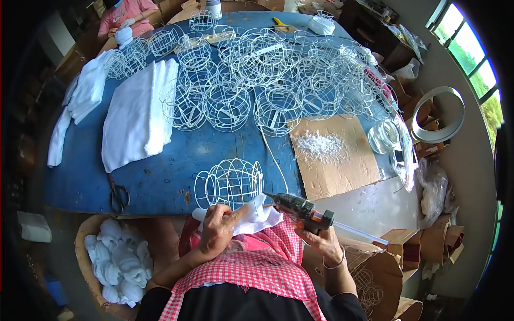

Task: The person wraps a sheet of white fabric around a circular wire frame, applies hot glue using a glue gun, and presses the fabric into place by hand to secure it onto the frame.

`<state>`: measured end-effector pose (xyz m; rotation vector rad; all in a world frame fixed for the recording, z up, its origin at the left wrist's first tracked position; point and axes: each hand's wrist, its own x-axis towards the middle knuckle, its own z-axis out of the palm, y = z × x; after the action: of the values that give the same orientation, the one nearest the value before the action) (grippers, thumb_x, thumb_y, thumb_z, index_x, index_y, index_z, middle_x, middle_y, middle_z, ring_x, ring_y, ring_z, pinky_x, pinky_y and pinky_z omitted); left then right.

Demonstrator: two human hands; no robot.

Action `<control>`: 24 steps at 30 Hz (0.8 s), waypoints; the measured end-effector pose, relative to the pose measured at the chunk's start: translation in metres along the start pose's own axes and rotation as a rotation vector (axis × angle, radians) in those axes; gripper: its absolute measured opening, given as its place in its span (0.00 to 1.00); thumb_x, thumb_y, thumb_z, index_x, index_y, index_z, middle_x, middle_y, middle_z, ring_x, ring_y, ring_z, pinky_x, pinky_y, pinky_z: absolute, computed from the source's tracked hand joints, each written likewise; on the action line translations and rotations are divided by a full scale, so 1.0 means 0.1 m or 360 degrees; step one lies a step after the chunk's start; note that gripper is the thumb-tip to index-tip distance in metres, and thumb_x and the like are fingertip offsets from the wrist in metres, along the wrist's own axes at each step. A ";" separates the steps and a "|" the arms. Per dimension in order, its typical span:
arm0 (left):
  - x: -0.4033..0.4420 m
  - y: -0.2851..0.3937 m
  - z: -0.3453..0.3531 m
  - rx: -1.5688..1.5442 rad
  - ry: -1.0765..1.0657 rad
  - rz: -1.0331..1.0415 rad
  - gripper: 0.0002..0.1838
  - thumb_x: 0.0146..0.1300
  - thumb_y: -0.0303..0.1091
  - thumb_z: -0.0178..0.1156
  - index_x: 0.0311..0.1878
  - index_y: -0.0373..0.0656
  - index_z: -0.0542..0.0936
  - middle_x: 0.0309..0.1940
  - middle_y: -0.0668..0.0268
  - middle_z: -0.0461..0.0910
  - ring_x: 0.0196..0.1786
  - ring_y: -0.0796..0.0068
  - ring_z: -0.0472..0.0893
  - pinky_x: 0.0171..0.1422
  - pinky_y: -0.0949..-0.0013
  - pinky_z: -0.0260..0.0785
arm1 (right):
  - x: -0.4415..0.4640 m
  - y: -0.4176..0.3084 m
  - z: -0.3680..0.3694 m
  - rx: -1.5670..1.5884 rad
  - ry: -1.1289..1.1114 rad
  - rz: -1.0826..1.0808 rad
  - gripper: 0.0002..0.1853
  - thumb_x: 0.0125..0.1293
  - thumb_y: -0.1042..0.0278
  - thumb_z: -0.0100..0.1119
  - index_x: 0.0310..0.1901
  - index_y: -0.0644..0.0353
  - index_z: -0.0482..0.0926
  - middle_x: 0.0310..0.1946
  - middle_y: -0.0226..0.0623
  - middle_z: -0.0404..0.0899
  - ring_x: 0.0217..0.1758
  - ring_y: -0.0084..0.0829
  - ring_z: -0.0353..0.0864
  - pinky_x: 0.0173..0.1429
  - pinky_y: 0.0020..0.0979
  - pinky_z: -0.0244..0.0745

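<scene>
My right hand (323, 242) is wrapped round the grip of a dark hot glue gun (300, 206), its nozzle pointing left and a clear glue stick (353, 232) trailing from its back. Near the nozzle lies a piece of white cloth (258, 216) at the table's front edge. My left hand (218, 229) has its fingers curled and pinched on this cloth, the index finger pointing along it. Just beyond the cloth a white wire frame (230, 182), rounded like a small cage, lies on its side; cloth and frame touch or overlap.
Many wire frames (230, 109) crowd the blue table (155, 187). Stacked white cloth (134, 112) and scissors (119, 195) lie left. Cardboard (332, 174) holds white fluff. A box (88, 235) of white cloth-covered pieces stands lower left. Another person (128, 16) works at the far left.
</scene>
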<state>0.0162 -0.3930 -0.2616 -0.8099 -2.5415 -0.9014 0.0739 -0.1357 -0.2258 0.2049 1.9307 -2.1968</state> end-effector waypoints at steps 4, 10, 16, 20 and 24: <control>-0.01 0.01 0.02 -0.0008 -0.0003 0.0053 0.32 0.37 0.16 0.63 0.51 0.52 0.80 0.26 0.68 0.69 0.29 0.70 0.71 0.36 0.70 0.67 | 0.07 0.02 -0.03 -0.0222 -0.0073 -0.0054 0.13 0.58 0.74 0.62 0.44 0.65 0.74 0.34 0.31 0.77 0.38 0.21 0.74 0.42 0.25 0.71; 0.00 0.03 0.05 0.0017 -0.0005 0.0050 0.30 0.38 0.18 0.64 0.50 0.52 0.81 0.27 0.68 0.69 0.30 0.70 0.72 0.37 0.70 0.67 | 0.05 0.05 -0.01 -0.0110 -0.0066 0.0004 0.13 0.57 0.74 0.63 0.43 0.65 0.74 0.31 0.29 0.74 0.35 0.19 0.70 0.38 0.24 0.68; 0.00 0.02 0.06 0.0024 0.0000 0.0068 0.29 0.38 0.18 0.64 0.50 0.52 0.81 0.27 0.68 0.69 0.30 0.70 0.72 0.37 0.69 0.66 | 0.12 0.02 0.02 -0.0117 -0.0069 0.0037 0.11 0.57 0.74 0.62 0.40 0.63 0.74 0.30 0.27 0.72 0.33 0.17 0.68 0.36 0.24 0.67; 0.01 0.03 0.05 0.0017 -0.0001 0.0070 0.29 0.39 0.18 0.64 0.50 0.52 0.81 0.27 0.68 0.69 0.30 0.70 0.72 0.38 0.69 0.66 | 0.17 0.08 0.05 -0.0063 -0.0041 0.0045 0.09 0.56 0.75 0.62 0.36 0.62 0.72 0.28 0.25 0.70 0.32 0.16 0.67 0.34 0.23 0.67; 0.01 0.04 0.05 0.0047 -0.0032 0.0054 0.29 0.39 0.19 0.64 0.49 0.52 0.81 0.27 0.68 0.69 0.30 0.70 0.72 0.38 0.69 0.66 | 0.16 0.12 0.04 -0.0084 -0.0025 0.0033 0.10 0.57 0.75 0.62 0.40 0.64 0.73 0.30 0.28 0.73 0.34 0.17 0.70 0.38 0.19 0.67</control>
<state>0.0170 -0.3870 -0.2626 -0.8549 -2.5439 -0.8476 0.0614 -0.1421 -0.2405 0.1982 1.9665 -2.1252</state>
